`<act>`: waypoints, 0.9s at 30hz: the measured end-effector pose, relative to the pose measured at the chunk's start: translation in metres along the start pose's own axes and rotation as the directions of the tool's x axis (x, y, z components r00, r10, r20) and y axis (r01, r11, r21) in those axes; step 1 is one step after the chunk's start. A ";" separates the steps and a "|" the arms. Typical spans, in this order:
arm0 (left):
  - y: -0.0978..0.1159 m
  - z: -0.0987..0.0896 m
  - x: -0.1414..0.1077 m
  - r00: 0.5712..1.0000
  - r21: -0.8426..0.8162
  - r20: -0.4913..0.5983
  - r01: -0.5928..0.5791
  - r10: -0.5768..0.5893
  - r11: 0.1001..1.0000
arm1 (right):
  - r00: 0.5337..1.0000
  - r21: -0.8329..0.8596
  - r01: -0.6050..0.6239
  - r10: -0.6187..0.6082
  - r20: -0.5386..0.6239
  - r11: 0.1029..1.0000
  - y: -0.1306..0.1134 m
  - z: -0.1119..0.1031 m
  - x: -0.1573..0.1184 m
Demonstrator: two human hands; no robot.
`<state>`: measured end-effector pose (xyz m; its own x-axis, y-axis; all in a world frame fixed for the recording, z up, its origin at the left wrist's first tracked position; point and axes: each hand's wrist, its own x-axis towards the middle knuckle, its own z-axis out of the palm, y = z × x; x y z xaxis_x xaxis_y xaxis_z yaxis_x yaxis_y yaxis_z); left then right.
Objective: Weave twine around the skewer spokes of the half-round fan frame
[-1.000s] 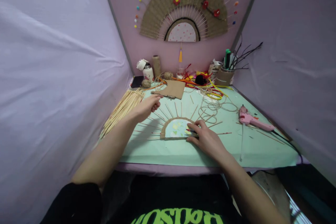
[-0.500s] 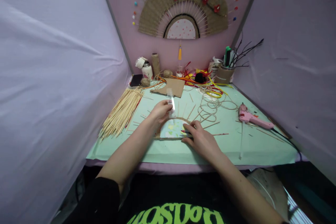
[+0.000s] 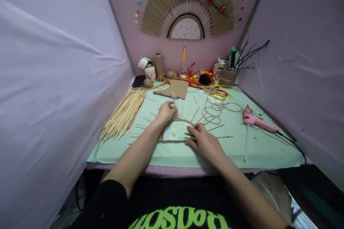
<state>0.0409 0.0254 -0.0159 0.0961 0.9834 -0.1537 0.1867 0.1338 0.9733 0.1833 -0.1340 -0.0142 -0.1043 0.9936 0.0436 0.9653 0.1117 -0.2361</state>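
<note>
A half-round piece (image 3: 174,131) with a pale patterned face and a brown rim lies near the table's front edge, thin sticks fanning out from it. Just beyond its top, my left hand (image 3: 167,111) pinches a clear ruler (image 3: 176,109) that points away from me. My right hand (image 3: 201,136) rests on the right part of the half-round piece, its fingers closed around a pencil (image 3: 189,134) with a reddish tip. The pencil's far end is hidden by that hand.
Many loose bamboo sticks (image 3: 124,114) lie at left. Cut cardboard (image 3: 176,88) sits behind the ruler, with loose twine (image 3: 215,109) and yellow-handled scissors (image 3: 219,96) to its right. A pink glue gun (image 3: 259,122) with a cord lies at right. A finished fan (image 3: 188,3) hangs behind.
The ruler has gone from tilted and shining to lying lower over the sticks, and my left hand has come down slightly with it. My right hand stays in place with the pencil.
</note>
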 end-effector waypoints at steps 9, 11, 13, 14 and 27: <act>-0.001 -0.004 -0.002 1.000 0.047 0.024 -0.017 0.016 0.999 | 1.000 -0.007 -0.005 0.005 0.008 1.000 0.000 0.000 0.000; 0.000 -0.004 -0.003 1.000 0.030 0.024 -0.015 0.014 0.999 | 1.000 -0.009 -0.006 0.007 0.006 1.000 -0.001 -0.001 0.000; 0.000 -0.003 -0.003 1.000 0.035 0.019 -0.014 0.013 0.999 | 1.000 -0.015 -0.007 0.007 0.004 1.000 -0.001 -0.002 0.000; -0.001 -0.003 -0.002 1.000 0.040 0.017 -0.014 0.013 0.999 | 1.000 -0.019 -0.006 0.006 0.003 1.000 -0.001 -0.002 0.000; -0.013 -0.011 0.007 0.986 0.366 0.075 -0.164 0.146 0.916 | 0.964 0.255 0.101 -0.031 -0.266 0.962 0.009 -0.015 -0.001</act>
<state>0.0280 0.0317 -0.0275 0.1958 0.9804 -0.0224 0.5128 -0.0829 0.8545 0.1953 -0.1344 -0.0019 -0.0668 0.9493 0.3070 0.8566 0.2124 -0.4702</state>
